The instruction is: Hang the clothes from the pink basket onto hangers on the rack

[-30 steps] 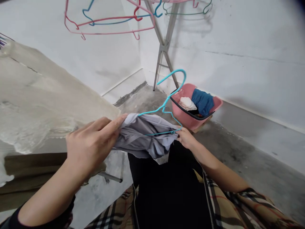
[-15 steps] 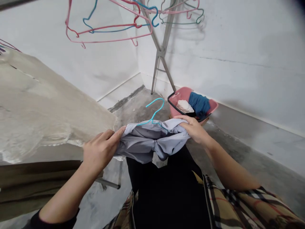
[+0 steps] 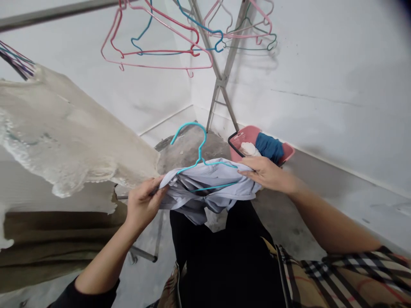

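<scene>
A light grey garment (image 3: 221, 194), its exact kind hard to make out, is stretched between my hands in front of my legs. Inside its top opening sits a turquoise hanger (image 3: 201, 149), hook upward and tipped to the left. My left hand (image 3: 146, 199) pinches the left edge of the opening between thumb and fingers. At the right edge, my right hand (image 3: 263, 171) grips the cloth close to the hanger's right shoulder. The bottom bar of the hanger shows within the opening; its shoulder ends are partly hidden by cloth.
A pink basket (image 3: 245, 133) with blue and white cloth stands on the floor against the wall. Pink, red and blue hangers (image 3: 157, 66) hang from a metal rack (image 3: 221, 81). To the left hang a cream lace garment (image 3: 93, 132) and an olive cloth (image 3: 58, 244).
The hanger's hook has tilted left, and its bottom bar now shows in the garment's opening. My right hand has shifted its hold along the edge. The view has tipped upward slightly.
</scene>
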`<state>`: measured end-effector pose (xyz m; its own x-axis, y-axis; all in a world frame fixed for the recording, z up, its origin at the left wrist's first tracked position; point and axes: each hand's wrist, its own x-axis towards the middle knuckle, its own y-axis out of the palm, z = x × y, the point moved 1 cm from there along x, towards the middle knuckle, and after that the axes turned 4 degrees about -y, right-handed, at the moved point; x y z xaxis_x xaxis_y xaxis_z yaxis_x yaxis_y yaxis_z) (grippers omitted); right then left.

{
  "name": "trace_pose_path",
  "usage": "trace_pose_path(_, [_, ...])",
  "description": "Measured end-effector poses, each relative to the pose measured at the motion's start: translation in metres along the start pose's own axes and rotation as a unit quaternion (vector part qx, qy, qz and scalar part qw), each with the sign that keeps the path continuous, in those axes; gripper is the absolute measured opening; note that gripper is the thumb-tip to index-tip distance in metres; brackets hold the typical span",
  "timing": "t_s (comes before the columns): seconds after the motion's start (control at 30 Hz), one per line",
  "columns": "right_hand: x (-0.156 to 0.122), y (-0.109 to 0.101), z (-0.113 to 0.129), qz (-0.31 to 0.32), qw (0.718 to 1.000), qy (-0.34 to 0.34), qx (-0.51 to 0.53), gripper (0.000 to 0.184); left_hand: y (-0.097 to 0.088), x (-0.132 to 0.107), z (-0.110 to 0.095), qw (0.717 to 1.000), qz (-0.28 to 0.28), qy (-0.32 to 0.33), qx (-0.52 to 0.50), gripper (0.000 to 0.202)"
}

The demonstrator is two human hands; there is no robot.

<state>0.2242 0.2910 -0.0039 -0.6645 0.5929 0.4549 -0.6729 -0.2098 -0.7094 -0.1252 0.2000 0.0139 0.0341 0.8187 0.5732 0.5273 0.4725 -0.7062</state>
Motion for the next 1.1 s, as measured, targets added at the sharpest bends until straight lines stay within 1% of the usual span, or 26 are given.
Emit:
trace_pose_path(0.07, [0.006, -0.002, 0.007, 0.008, 0.998, 0.029, 0.064, 0.044, 0.000, 0.003, -0.001, 0.999, 0.007, -0.026, -0.022, 0.025])
trace_pose_path(0.13, [0.010, -0.007, 0.014, -0.001, 0.995, 0.047, 0.086, 0.040, -0.001, 0.007, -0.001, 0.998, 0.029, -0.035, -0.048, 0.028])
trace_pose_path(0.2, [0.011, -0.016, 0.018, -0.022, 0.996, 0.044, 0.071, 0.032, -0.003, 0.010, 0.003, 0.994, 0.071, -0.041, -0.072, 0.031])
trace_pose_path(0.27, [0.009, -0.026, 0.021, -0.057, 0.996, 0.046, 0.041, 0.026, -0.006, 0.011, 0.012, 0.989, 0.105, -0.060, -0.087, 0.039])
trace_pose_path(0.33, [0.006, -0.037, 0.022, -0.103, 0.992, 0.071, 0.018, 0.023, -0.008, 0.010, 0.025, 0.986, 0.103, -0.086, -0.096, 0.045])
trace_pose_path(0.4, [0.004, -0.045, 0.024, -0.132, 0.985, 0.111, 0.017, 0.024, -0.006, 0.009, 0.038, 0.986, 0.084, -0.101, -0.107, 0.039])
trace_pose_path(0.43, [0.003, -0.048, 0.025, -0.137, 0.982, 0.129, 0.019, 0.024, -0.003, 0.009, 0.042, 0.986, 0.070, -0.103, -0.112, 0.034])
trace_pose_path(0.5, [0.006, -0.051, 0.028, -0.125, 0.979, 0.157, 0.028, 0.029, 0.004, 0.012, 0.047, 0.987, 0.033, -0.108, -0.115, 0.027])
trace_pose_path(0.53, [0.008, -0.052, 0.030, -0.117, 0.978, 0.168, 0.033, 0.032, 0.007, 0.014, 0.049, 0.986, 0.005, -0.119, -0.113, 0.026])
trace_pose_path(0.6, [0.016, -0.055, 0.035, -0.117, 0.975, 0.187, 0.041, 0.037, 0.015, 0.019, 0.050, 0.979, -0.068, -0.155, -0.110, 0.029])
trace_pose_path(0.67, [0.026, -0.058, 0.042, -0.131, 0.969, 0.202, 0.052, 0.037, 0.023, 0.021, 0.052, 0.966, -0.132, -0.186, -0.120, 0.036])
trace_pose_path(0.7, [0.033, -0.060, 0.046, -0.136, 0.966, 0.210, 0.061, 0.036, 0.028, 0.020, 0.053, 0.961, -0.154, -0.191, -0.127, 0.040])
trace_pose_path(0.73, [0.040, -0.062, 0.050, -0.139, 0.963, 0.219, 0.076, 0.035, 0.033, 0.017, 0.055, 0.959, -0.164, -0.191, -0.132, 0.042])
trace_pose_path(0.8, [0.057, -0.066, 0.059, -0.141, 0.953, 0.234, 0.133, 0.031, 0.048, 0.005, 0.057, 0.962, -0.149, -0.184, -0.133, 0.042])
trace_pose_path(0.87, [0.080, -0.069, 0.069, -0.154, 0.937, 0.221, 0.222, 0.027, 0.068, -0.015, 0.061, 0.968, -0.110, -0.188, -0.123, 0.038])
trace_pose_path(0.93, [0.109, -0.072, 0.080, -0.162, 0.922, 0.170, 0.308, 0.025, 0.091, -0.041, 0.066, 0.969, -0.071, -0.209, -0.111, 0.037])
trace_pose_path(1.0, [0.143, -0.074, 0.092, -0.161, 0.911, 0.113, 0.363, 0.019, 0.115, -0.070, 0.072, 0.969, -0.023, -0.234, -0.077, 0.038])
trace_pose_path(1.07, [0.180, -0.074, 0.104, -0.158, 0.910, 0.072, 0.377, 0.016, 0.137, -0.101, 0.081, 0.965, 0.036, -0.260, -0.009, 0.042])
trace_pose_path(1.1, [0.198, -0.074, 0.110, -0.159, 0.912, 0.055, 0.375, 0.018, 0.147, -0.117, 0.086, 0.957, 0.067, -0.281, 0.030, 0.043])
